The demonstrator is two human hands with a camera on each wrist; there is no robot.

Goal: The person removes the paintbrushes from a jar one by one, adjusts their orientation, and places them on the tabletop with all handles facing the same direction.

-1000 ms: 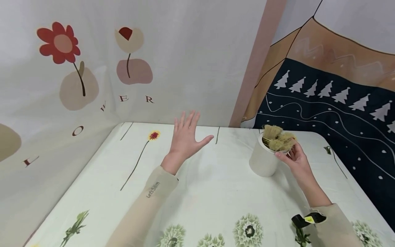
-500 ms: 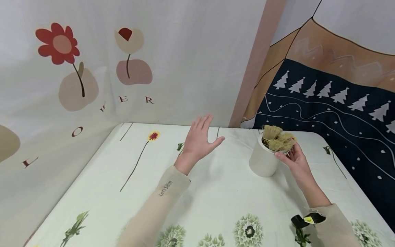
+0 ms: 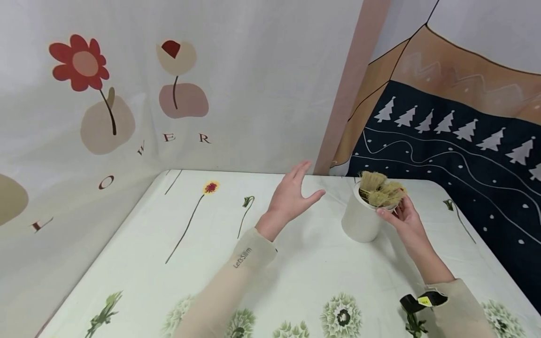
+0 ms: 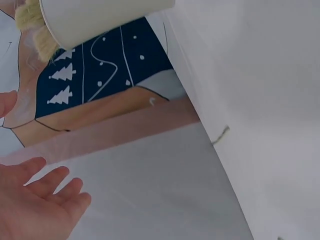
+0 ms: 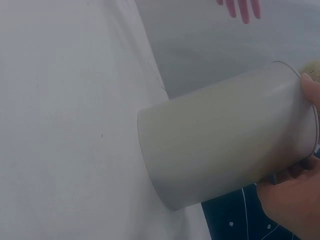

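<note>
A white cylindrical pot (image 3: 359, 220) stands upright on the table at right of centre in the head view. Tan bristly tufts (image 3: 380, 190) stick up out of its mouth. My right hand (image 3: 406, 221) grips the pot by its upper rim, thumb on the near side and fingers round the right side. In the right wrist view the pot's smooth wall (image 5: 225, 142) fills the middle. Left of the pot, my left hand (image 3: 291, 197) is raised with fingers extended and thumb spread, holding nothing. The left wrist view shows its fingers (image 4: 50, 182) apart from the pot (image 4: 100, 20).
A white cloth with printed flowers covers the table (image 3: 313, 267). A pale curtain (image 3: 262, 94) with flower prints hangs behind it, and a dark blue cloth (image 3: 422, 164) with white trees hangs at the right. A black strap device (image 3: 422, 300) sits on the right cuff.
My left hand has moved right and a little down, nearer to the pot. A printed green flower behind it has come into view. The right hand and the pot have stayed in place.
</note>
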